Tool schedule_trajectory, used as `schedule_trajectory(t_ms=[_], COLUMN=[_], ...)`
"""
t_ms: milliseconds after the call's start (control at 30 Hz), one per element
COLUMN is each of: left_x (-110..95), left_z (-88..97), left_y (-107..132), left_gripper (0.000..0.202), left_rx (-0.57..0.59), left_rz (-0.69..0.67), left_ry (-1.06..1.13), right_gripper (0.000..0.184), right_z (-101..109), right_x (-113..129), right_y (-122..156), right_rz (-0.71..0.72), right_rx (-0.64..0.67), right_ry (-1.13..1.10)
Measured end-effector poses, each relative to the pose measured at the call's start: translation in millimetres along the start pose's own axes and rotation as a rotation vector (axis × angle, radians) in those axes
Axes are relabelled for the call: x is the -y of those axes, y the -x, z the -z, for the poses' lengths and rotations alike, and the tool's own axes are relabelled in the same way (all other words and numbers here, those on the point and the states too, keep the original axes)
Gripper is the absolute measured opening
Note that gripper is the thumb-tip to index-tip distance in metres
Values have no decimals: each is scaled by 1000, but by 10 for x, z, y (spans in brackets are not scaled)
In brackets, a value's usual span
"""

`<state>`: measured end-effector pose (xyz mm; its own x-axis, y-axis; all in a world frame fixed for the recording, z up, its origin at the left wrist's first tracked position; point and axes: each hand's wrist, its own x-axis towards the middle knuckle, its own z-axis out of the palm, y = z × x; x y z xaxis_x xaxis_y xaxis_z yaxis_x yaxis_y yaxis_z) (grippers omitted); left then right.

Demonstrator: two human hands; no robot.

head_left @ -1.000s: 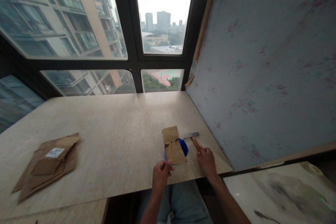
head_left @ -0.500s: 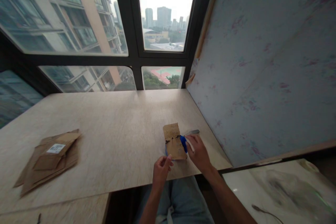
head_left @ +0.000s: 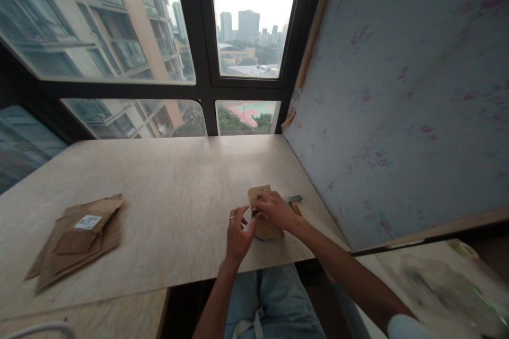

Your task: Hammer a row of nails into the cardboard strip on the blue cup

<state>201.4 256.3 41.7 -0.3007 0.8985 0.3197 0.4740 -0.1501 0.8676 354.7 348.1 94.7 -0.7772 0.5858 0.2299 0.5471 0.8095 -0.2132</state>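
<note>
A small brown cardboard piece (head_left: 267,229) lies near the front right of the wooden tabletop (head_left: 178,185), over a blue thing whose edge just shows (head_left: 258,238). My right hand (head_left: 274,209) rests on top of the cardboard, fingers bent over its upper left part. My left hand (head_left: 238,233) is at the cardboard's left edge, thumb against it and fingers raised and loosely curled. Just right of my right hand is a hammer; only its metal head (head_left: 294,198) shows clearly.
A stack of flattened brown cardboard with a white label (head_left: 77,235) lies at the table's left. A large pale patterned board (head_left: 397,95) leans along the right side. Windows (head_left: 246,21) stand behind the table. My knees are under the front edge.
My right hand left the hammer's handle and moved left onto the cardboard piece. My left hand slid up from the cardboard's lower edge to its left side. The blue thing is now mostly covered.
</note>
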Motion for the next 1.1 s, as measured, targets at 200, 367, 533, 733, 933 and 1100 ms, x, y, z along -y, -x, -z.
schedule_trajectory(t_ms=[200,367,533,733,933,1100], left_x=[176,219,194,175,126,89], left_z=[46,66,13,-34,-21,89], left_y=[-252,-342,-355,-338,-344,-374], left_gripper=[23,20,20,21,22,32], left_rx=[181,202,193,207,40,-69], left_rz=[-168,-259,-302,-301,-99,366], left_ry=[-30,-87,-120,-77,90,580], right_gripper=[8,8,9,11,10,12], right_z=[-113,-183,-223,-248,-267,-264], right_x=[-102,-140,-131,-113,-116,-102], right_y=[-54,-72,-52,-9,5,40], right_rz=[30,61,72,46,11,-49], right_rx=[0,3,-6,-26,-45,-134], right_ry=[-6,-10,-19,-49,-130,-264])
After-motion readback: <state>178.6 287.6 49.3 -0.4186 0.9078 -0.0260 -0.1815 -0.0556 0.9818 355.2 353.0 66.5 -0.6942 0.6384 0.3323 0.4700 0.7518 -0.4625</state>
